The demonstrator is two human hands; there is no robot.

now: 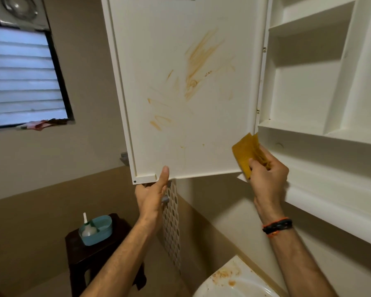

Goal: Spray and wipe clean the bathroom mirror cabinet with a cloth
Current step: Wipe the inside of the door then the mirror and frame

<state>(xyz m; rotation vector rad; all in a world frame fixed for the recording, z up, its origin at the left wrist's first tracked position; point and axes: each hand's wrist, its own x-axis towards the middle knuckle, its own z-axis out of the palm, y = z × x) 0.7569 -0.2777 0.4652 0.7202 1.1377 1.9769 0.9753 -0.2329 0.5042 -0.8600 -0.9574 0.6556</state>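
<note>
The open cabinet door (186, 88) swings out to the left and fills the upper middle of the view, a broad flat panel. Its inner face is bare of fittings (only orange smears mark it), so nothing blocks a pass across it. The left hand (152, 194) grips the door's bottom edge near the left corner, taking up that spot. The right hand (266, 170) with a folded yellow cloth (247, 152) sits at the lower right corner, beside the hinge side. Right of the door, the cabinet shelves (304, 24) stand open, split by dividers into narrow compartments. Below, open air lies between the forearms, above the sink (234, 284).
</note>
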